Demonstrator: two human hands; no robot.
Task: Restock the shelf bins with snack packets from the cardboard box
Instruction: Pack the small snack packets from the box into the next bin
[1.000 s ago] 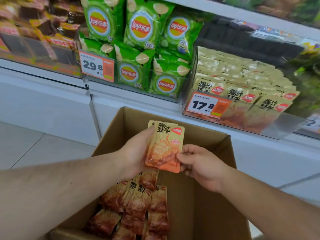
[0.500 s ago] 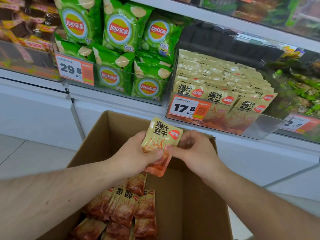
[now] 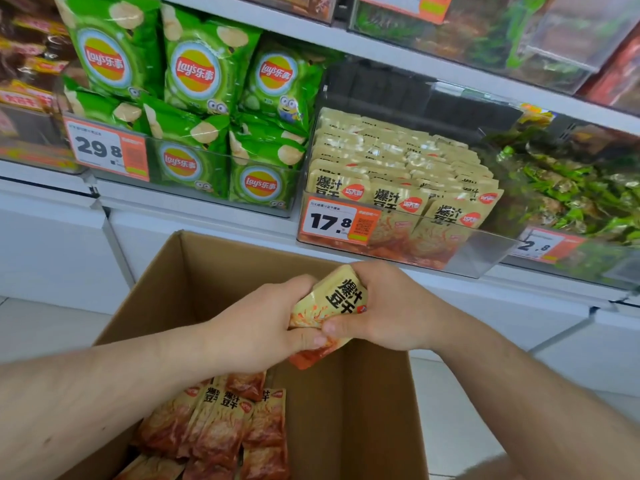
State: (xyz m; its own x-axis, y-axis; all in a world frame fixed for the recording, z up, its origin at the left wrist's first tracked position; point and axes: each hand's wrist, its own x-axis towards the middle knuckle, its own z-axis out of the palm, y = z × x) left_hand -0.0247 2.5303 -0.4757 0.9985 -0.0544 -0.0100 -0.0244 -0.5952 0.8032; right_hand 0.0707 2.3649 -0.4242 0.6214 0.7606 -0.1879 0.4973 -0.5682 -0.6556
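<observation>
Change: the held packets (image 3: pixel 329 306) are now gripped from both sides, where a second ago only the left hand held them and the right merely touched their edge; the shelf is seen from nearer.
Left hand (image 3: pixel 256 327): its fingers are curled around the lower left of the bundle, with the thumb pressed on its front.
Right hand (image 3: pixel 388 306): its fingers are wrapped over the top right edge, and the thumb is pinched against the front near the left thumb.
Held packets: a small stack is kept above the open cardboard box (image 3: pixel 346 410), below and left of the target bin (image 3: pixel 485 258).
Target bin: a clear shelf bin with a 17.8 price tag (image 3: pixel 341 221), already lined with rows of the same beige packets; little room is seen at its front.
Box stock: more packets (image 3: pixel 221 431) are left lying in the box's bottom left.
Neighbouring bin: green crisp bags (image 3: pixel 194 74) are held to the left.
Step judged: the bundle is being squared before shelving.
Advice: the edges should be aligned, the labels kept upright and facing outward, and the stack slid in behind the front row without creasing.
</observation>
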